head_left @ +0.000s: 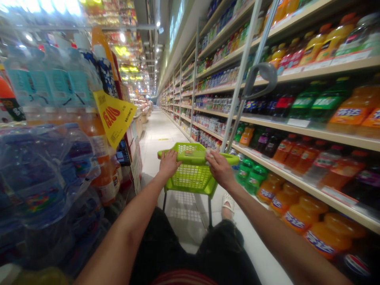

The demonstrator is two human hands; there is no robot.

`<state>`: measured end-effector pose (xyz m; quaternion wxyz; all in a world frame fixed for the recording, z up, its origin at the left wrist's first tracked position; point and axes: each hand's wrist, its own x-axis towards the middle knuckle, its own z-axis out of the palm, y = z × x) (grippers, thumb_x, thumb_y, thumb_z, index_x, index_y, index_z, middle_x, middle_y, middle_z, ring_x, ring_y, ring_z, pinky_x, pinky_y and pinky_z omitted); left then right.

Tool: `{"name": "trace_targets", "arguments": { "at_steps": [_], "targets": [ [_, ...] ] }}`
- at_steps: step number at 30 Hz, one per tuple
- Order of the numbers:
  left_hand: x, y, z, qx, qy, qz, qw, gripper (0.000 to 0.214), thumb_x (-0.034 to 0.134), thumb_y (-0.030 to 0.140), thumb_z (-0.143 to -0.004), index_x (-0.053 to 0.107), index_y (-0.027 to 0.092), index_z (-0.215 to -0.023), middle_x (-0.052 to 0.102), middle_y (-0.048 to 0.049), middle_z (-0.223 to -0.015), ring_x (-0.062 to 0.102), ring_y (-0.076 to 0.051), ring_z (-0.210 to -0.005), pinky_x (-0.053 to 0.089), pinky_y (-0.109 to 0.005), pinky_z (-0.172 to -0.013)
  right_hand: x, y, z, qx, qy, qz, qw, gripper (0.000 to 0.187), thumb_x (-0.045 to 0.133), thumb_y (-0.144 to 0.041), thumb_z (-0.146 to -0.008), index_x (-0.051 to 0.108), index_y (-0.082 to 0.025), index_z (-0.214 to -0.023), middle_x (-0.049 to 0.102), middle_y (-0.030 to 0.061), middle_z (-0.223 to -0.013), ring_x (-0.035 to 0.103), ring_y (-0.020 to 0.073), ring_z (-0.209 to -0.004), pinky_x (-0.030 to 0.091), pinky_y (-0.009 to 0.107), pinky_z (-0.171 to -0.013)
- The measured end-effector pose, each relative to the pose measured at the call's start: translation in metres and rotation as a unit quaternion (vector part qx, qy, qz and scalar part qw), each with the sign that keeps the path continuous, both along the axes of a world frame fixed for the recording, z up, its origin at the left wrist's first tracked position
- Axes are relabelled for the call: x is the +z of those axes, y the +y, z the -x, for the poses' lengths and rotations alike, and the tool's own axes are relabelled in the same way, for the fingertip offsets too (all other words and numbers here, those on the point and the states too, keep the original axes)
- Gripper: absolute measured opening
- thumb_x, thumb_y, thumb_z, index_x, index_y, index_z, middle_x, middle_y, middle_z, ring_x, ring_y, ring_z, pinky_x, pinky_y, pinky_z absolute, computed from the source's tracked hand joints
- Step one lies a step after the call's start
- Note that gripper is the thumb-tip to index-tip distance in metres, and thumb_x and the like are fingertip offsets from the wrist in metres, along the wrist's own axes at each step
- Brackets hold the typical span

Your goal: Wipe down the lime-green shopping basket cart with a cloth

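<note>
A bright green shopping cart (pixel 190 176) stands straight in front of me, its perforated basket on dark legs. My left hand (pixel 169 163) is wrapped over the left part of the cart's handle (pixel 192 159). On the right part of that handle rests my right hand (pixel 219 167), its fingers curled round the bar. Something small and whitish (pixel 210 152) shows at the right fingers, too blurred to name. Little of the basket's inside can be seen from here.
Shelves of drinks (pixel 314 130) line the right side, with large orange soda bottles (pixel 299 213) at floor level. Stacked water bottles (pixel 38 178) and a yellow price sign (pixel 114 116) crowd the left. A pale tiled aisle (pixel 154 130) runs ahead.
</note>
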<state>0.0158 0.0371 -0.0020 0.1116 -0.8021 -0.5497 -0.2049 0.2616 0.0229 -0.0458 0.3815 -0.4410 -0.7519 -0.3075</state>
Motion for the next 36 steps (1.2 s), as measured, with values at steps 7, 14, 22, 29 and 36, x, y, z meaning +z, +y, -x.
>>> {"name": "trace_targets", "arguments": {
  "at_steps": [7,14,22,29,36],
  "targets": [
    [0.003,-0.005,-0.002,0.013,0.006,-0.008,1.000,0.048,0.042,0.039,-0.087,0.042,0.015,-0.129,0.043,-0.0085,-0.138,0.029,-0.024,-0.132,0.017,-0.044,-0.110,0.002,0.001,0.017,0.017,0.045,-0.004,0.999,0.039,0.046,-0.015,-0.079,0.056,-0.017,-0.116,0.045,0.0120,-0.134,0.040,0.0260,-0.124,0.037,0.046,-0.100],
    [0.002,-0.002,-0.001,0.010,0.010,-0.012,1.000,0.049,0.042,0.039,-0.087,0.041,0.015,-0.130,0.043,-0.0088,-0.138,0.030,-0.023,-0.132,0.018,-0.044,-0.110,0.001,-0.001,0.014,-0.034,0.017,-0.001,0.999,0.040,0.048,-0.030,-0.085,0.052,-0.019,-0.123,0.046,0.0142,-0.134,0.041,0.0297,-0.123,0.034,0.051,-0.097],
    [-0.001,0.004,0.006,-0.006,0.018,-0.027,0.999,0.045,0.037,0.037,-0.089,0.043,0.016,-0.128,0.045,-0.0088,-0.137,0.032,-0.024,-0.130,0.021,-0.046,-0.108,-0.006,0.001,-0.056,-0.032,0.040,-0.011,0.999,0.034,0.043,-0.021,-0.086,0.057,-0.017,-0.117,0.052,0.0132,-0.129,0.045,0.0251,-0.121,0.039,0.044,-0.097],
    [-0.003,0.005,0.005,-0.005,0.015,-0.032,0.999,0.045,0.038,0.037,-0.088,0.043,0.017,-0.128,0.045,-0.0091,-0.137,0.031,-0.025,-0.131,0.019,-0.047,-0.108,-0.009,0.000,-0.039,-0.012,0.083,0.006,0.996,0.040,0.042,-0.019,-0.084,0.051,-0.016,-0.123,0.049,0.0132,-0.130,0.038,0.0255,-0.126,0.034,0.048,-0.102],
    [0.001,0.005,0.008,-0.002,0.021,-0.029,0.999,0.046,0.043,0.038,-0.086,0.044,0.018,-0.127,0.045,-0.0084,-0.137,0.032,-0.024,-0.131,0.020,-0.045,-0.108,-0.007,-0.002,-0.029,0.010,0.048,0.016,0.999,0.036,0.041,-0.020,-0.086,0.055,-0.018,-0.119,0.049,0.0121,-0.131,0.036,0.0259,-0.128,0.035,0.049,-0.100]
  ]
}}
